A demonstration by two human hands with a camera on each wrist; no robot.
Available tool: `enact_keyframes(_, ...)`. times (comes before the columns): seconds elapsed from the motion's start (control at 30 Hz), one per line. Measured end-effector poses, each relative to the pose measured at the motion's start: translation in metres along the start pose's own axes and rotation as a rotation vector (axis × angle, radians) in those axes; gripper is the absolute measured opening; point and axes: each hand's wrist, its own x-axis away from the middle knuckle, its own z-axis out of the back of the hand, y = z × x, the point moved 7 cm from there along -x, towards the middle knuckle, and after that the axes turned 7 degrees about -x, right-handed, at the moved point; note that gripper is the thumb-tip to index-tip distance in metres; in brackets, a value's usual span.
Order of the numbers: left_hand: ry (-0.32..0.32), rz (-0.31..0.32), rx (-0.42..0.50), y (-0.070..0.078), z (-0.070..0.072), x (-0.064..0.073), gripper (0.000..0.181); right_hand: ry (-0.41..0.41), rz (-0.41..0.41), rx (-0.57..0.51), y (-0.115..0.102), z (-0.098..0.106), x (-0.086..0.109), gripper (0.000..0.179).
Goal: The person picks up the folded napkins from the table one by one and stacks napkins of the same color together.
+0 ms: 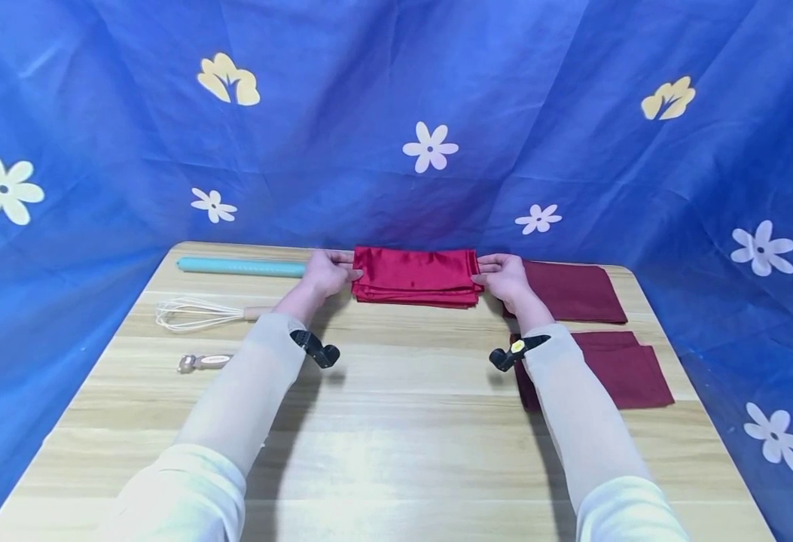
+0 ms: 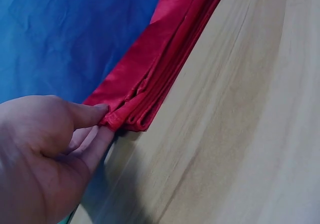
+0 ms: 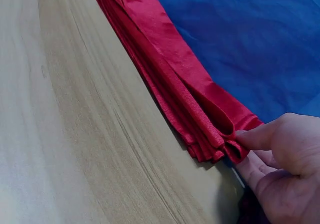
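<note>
Left hand [image 1: 327, 273] and right hand [image 1: 506, 278] pinch opposite ends of a glossy red cloth [image 1: 413, 271], a layered rectangle at the head view's centre; on the wood-grained counter [image 1: 403, 436], matte maroon cloths [image 1: 575, 293] lie at right, a wire whisk [image 1: 199, 313] at left.

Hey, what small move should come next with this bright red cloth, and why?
Perhaps the right hand should smooth its end of the bright red cloth: the folded layers gape there in a loop, while the left hand pinches the opposite end.

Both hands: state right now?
Left hand: closed, pinching the left end of the bright red cloth.
Right hand: closed, pinching its right end.
</note>
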Motion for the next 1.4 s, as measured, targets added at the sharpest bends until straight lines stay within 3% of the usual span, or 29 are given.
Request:
enact_keyframes(0.37,0.031,0.017,-0.038,-0.007,0.003,-0.002,0.041,0.022,-0.03,0.041,0.007,-0.001,0.0,0.043)
enact_keyframes(0.7,0.032,0.02,0.0,-0.007,0.003,0.0,0.039,0.035,-0.007,0.04,0.003,0.003,0.003,0.044)
enact_keyframes(1.0,0.012,0.009,-0.008,-0.008,0.005,0.004,0.041,0.028,0.016,0.104,0.0,0.0,0.005,0.041)
enact_keyframes(1.27,-0.024,0.013,0.009,-0.007,0.009,0.007,0.041,0.004,-0.015,0.086,-0.006,0.004,0.012,0.042)
enact_keyframes(1.4,-0.035,0.02,0.066,-0.006,0.012,0.01,0.042,-0.033,-0.003,0.056,-0.007,0.007,0.012,0.041)
